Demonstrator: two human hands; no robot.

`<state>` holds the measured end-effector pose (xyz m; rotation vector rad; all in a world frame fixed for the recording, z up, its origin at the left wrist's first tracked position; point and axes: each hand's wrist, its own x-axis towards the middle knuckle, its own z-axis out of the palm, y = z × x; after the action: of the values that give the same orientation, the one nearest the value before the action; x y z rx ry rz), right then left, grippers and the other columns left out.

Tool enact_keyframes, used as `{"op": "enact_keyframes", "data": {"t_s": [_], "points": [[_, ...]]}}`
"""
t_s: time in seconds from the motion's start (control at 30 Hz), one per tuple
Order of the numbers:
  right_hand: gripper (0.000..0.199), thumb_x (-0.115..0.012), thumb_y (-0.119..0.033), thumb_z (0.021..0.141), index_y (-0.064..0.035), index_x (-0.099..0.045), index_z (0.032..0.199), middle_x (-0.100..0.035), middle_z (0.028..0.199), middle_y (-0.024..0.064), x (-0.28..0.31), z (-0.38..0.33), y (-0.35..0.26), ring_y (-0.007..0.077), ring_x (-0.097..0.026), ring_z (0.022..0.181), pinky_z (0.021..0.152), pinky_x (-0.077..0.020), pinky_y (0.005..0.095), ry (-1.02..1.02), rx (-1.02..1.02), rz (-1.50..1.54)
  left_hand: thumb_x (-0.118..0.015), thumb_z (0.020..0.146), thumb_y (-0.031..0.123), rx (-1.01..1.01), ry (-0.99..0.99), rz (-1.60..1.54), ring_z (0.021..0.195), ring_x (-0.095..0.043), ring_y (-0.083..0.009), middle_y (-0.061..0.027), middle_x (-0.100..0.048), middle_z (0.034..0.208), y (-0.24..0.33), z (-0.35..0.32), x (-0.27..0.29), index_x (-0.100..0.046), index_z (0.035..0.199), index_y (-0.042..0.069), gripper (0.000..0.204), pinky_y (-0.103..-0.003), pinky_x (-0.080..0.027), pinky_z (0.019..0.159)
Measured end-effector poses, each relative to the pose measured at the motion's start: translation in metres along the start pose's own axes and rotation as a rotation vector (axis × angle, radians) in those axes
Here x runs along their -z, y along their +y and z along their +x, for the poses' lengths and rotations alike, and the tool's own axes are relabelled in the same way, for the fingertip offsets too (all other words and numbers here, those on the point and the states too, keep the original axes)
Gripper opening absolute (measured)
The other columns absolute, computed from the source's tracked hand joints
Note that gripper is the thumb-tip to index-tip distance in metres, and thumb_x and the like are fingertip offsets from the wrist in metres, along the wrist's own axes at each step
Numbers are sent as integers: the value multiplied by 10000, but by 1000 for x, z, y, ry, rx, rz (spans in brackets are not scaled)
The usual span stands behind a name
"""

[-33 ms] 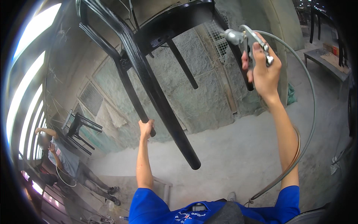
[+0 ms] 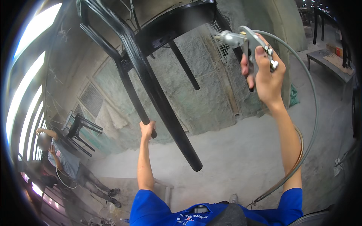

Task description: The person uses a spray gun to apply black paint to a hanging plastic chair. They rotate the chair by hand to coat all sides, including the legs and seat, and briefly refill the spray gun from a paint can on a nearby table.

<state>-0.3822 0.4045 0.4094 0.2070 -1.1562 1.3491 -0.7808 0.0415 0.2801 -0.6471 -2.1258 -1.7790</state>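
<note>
- The black chair (image 2: 166,28) fills the upper middle of the view, in front of the person; its finish is dark and glossy, with streaky highlights along the rounded bars.
- Its seat has a curved edge, and straight legs slant downward from the frame, the nearest one thick and blunt-ended.
- The left hand (image 2: 147,129) is closed around a slimmer bar of the chair, close to its lower end.
- The right hand (image 2: 269,77) is wrapped around a spray gun (image 2: 234,39), fingertips curled at its lever; the gun is silvery metal with a rounded head and small shiny fittings.
- The gun's nozzle points left toward the chair's seat, apart from it (a pale haze softens the surfaces there).
- A smooth grey hose (image 2: 317,101) bows in a wide loop beside the right forearm.
- Behind hangs a rough, fuzzy grey-green wall covering (image 2: 211,107), with square wire mesh (image 2: 91,97) at the left.
- The floor (image 2: 218,150) is matte, pale and dusty-looking.
- Farther left, a co-worker (image 2: 66,160) in a light shirt stands near a second dark chair (image 2: 76,126).
</note>
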Motion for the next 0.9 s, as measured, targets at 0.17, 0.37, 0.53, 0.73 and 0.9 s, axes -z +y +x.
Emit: {"op": "enact_keyframes", "data": {"t_s": [0.17,0.37,0.53,0.73,0.9], "points": [[486,-505,-421,1069,21,-615,1239,-653,805,93,-25,27,-46,130,-623,616,396,-426,230,-300,65,56,-654,777,-17,-17,-12,-3,502,-553,-152,-44,-557,604,2,25,-7,-536,711,43,147,-319,-427,495],[369,-500,-383,1087,-107,-665,1269,-633,755,17,-20,124,-33,89,-572,540,404,-466,251,-54,18,-86,-660,782,-7,-46,-32,21,503,-550,-149,-34,-552,606,-16,41,2,-540,709,47,150,-317,-423,493],[358,-518,-416,1074,-113,-687,1160,-603,724,1,7,153,-2,91,-555,535,394,-459,257,113,-83,-63,-666,788,0,-11,10,45,490,-541,-153,-41,-543,604,-32,59,5,-543,727,37,142,-322,-430,490],[298,-607,-365,1023,-88,-668,1117,-674,781,79,11,158,72,179,-642,591,453,-515,320,194,-221,249,-666,794,1,-71,22,25,500,-546,-147,-33,-549,611,-47,86,-9,-557,746,39,125,-312,-430,498],[371,-495,-384,1070,-29,-599,1041,-625,753,81,24,118,141,161,-599,558,376,-429,298,290,-358,256,-673,802,-3,-57,37,-32,515,-554,-138,-27,-556,626,-58,100,-17,-564,772,41,121,-301,-438,505]]}}
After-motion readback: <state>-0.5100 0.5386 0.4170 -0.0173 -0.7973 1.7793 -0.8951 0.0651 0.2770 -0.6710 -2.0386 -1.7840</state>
